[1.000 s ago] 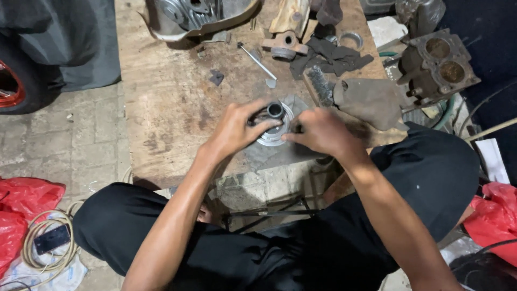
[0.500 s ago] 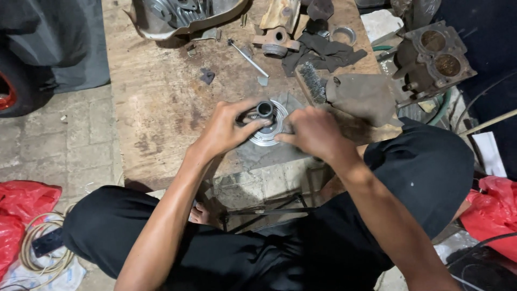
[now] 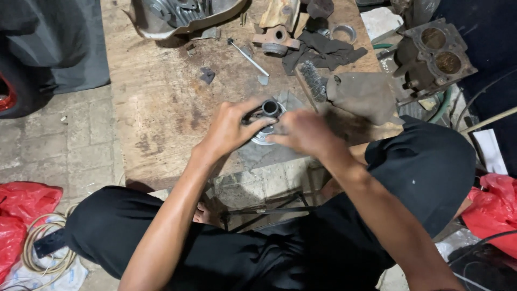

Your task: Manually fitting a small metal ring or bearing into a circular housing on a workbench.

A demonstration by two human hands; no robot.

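Note:
A round metal part [image 3: 267, 110] with a dark hub rests near the front edge of a worn wooden board [image 3: 161, 102]. My left hand [image 3: 232, 129] grips it from the left, fingers curled around its rim and hub. My right hand [image 3: 304, 132] is blurred and lies on the part's right side, covering its lower edge; its fingers are closed on the part. A grey metal sheet [image 3: 258, 153] lies under the part.
On the board lie a long bolt [image 3: 249, 57], a dark rag [image 3: 322, 51], a wire brush [image 3: 312, 81], a metal ring [image 3: 344, 33] and an engine cover [image 3: 177, 16]. A two-bore cylinder block [image 3: 433, 54] sits at right. Red plastic bags [image 3: 24, 207] flank my knees.
The view has shifted so the board sits lower in frame. My right hand has slid left across the round part and is now blurred. My left hand keeps its grip.

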